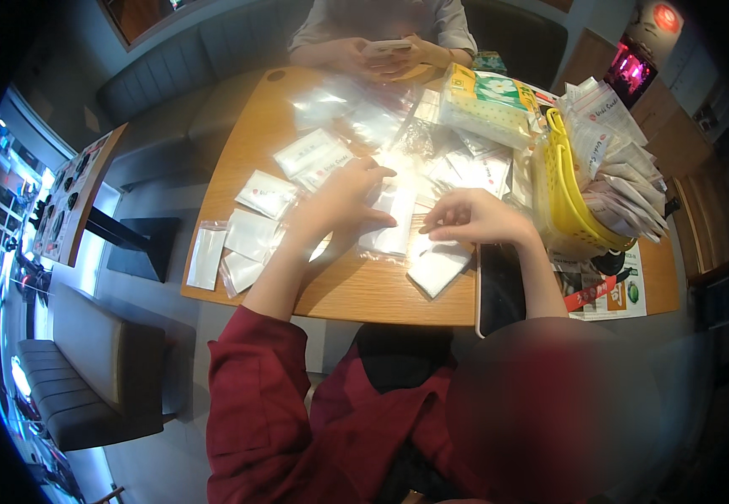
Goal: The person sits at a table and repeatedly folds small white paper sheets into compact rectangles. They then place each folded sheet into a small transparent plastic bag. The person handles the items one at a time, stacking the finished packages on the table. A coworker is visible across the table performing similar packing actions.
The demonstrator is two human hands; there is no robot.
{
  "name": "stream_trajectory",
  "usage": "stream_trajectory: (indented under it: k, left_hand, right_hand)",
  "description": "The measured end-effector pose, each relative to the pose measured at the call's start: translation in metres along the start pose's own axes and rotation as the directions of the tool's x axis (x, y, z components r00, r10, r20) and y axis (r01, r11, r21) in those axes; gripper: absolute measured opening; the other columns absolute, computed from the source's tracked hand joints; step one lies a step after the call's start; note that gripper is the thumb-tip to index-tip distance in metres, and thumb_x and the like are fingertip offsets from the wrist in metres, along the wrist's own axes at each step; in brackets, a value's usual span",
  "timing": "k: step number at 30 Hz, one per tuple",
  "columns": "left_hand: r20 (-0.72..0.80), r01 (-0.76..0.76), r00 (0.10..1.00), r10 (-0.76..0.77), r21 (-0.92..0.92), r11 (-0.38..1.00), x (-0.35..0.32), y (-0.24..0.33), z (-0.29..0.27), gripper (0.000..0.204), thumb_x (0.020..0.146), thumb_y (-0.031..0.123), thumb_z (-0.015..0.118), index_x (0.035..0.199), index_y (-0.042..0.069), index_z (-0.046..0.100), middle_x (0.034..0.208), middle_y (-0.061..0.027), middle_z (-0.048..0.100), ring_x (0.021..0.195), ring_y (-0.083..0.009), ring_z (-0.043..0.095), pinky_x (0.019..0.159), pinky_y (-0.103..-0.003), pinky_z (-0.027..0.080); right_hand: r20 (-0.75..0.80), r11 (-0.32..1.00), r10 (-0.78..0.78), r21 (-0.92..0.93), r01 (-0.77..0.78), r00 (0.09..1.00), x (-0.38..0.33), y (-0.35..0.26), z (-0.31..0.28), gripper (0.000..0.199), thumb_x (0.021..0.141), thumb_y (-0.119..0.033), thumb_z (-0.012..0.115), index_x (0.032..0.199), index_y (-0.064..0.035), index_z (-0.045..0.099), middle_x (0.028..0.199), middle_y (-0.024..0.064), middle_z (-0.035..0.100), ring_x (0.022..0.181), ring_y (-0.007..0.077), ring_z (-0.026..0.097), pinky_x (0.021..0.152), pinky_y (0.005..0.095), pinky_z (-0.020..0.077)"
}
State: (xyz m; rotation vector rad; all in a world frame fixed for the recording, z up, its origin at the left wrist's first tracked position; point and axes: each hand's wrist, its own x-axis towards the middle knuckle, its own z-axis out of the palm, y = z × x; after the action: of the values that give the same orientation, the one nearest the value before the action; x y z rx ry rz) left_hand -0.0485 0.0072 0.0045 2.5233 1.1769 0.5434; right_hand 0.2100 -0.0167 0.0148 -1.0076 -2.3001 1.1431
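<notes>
My left hand (336, 202) reaches over the table with thumb and fingers apart, beside a white napkin in a clear plastic sleeve (391, 225). Its fingertips are at the sleeve's left edge; whether they press on it I cannot tell. My right hand (475, 217) is bent at the wrist, fingers curled and thumb drawn in to them; anything between the tips is too small to make out. Just below it lies a stack of white folded napkins (438, 270). Several white packets in clear sleeves (253, 235) lie left of my left forearm.
Loose clear plastic bags (356, 107) lie at the far side. At the right stand a yellow basket (562, 197) full of packets and a yellow-green napkin pack (490, 105). A dark phone-like slab (500, 290) lies by my right forearm. Opposite, a person (381, 50) holds a phone.
</notes>
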Motion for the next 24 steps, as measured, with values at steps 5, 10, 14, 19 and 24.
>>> stream_trajectory:
  k: [5,10,14,19,24]
  left_hand:
    - [-0.033,0.104,0.994,-0.108,-0.107,0.989,0.002,0.0,-0.005,0.054,0.068,0.03,0.077,0.111,0.002,0.06,0.084,-0.0113,0.065,0.072,-0.0232,0.061,0.066,-0.033,0.048]
    - [-0.246,0.115,0.907,-0.342,-0.637,0.762,0.013,0.009,-0.019,0.036,0.083,0.031,0.068,0.103,0.001,0.062,0.078,-0.004,0.065,0.062,-0.0068,0.057,0.054,-0.021,0.045]
    - [-0.281,0.025,0.827,-0.486,-0.846,0.532,0.016,0.026,-0.017,0.039,0.086,0.031,0.066,0.11,0.001,0.058,0.085,-0.0042,0.065,0.068,-0.0066,0.059,0.056,-0.019,0.049]
    - [-0.795,-0.047,0.58,-0.179,-0.252,0.966,0.024,0.03,-0.001,0.048,0.077,0.024,0.074,0.115,0.003,0.054,0.092,-0.006,0.064,0.079,-0.017,0.062,0.066,-0.028,0.052]
    - [-0.672,-0.175,0.675,0.305,0.255,0.951,0.013,0.052,0.007,0.054,0.069,0.02,0.079,0.116,0.007,0.057,0.097,-0.0111,0.063,0.086,-0.0257,0.063,0.072,-0.033,0.052]
  right_hand:
    - [-0.199,0.994,0.106,0.002,-0.108,0.974,0.003,-0.017,-0.003,0.025,0.083,-0.025,0.067,0.093,-0.0023,0.068,0.084,0.0062,0.066,0.069,0.0115,0.06,0.061,0.0239,0.0478]
    - [-0.384,0.971,0.219,0.172,-0.164,0.897,0.002,-0.027,0.001,0.029,0.085,-0.025,0.065,0.098,0.0011,0.065,0.088,0.0066,0.066,0.07,0.011,0.061,0.061,0.0249,0.0488]
    - [-0.295,0.927,0.132,0.376,-0.012,0.946,0.005,-0.019,0.006,0.027,0.089,-0.022,0.061,0.101,0.0024,0.064,0.088,0.0047,0.066,0.078,0.0084,0.058,0.073,0.0245,0.0464]
    - [-0.482,0.939,0.097,0.334,0.08,0.871,0.005,-0.025,-0.001,0.025,0.086,-0.02,0.065,0.096,0.0029,0.068,0.083,0.0051,0.068,0.075,0.0085,0.06,0.068,0.0233,0.0481]
    - [-0.611,0.989,0.063,0.146,0.035,0.789,0.003,-0.023,0.004,0.019,0.081,-0.017,0.07,0.09,-0.0005,0.071,0.077,0.0059,0.07,0.068,0.008,0.062,0.063,0.022,0.0479]
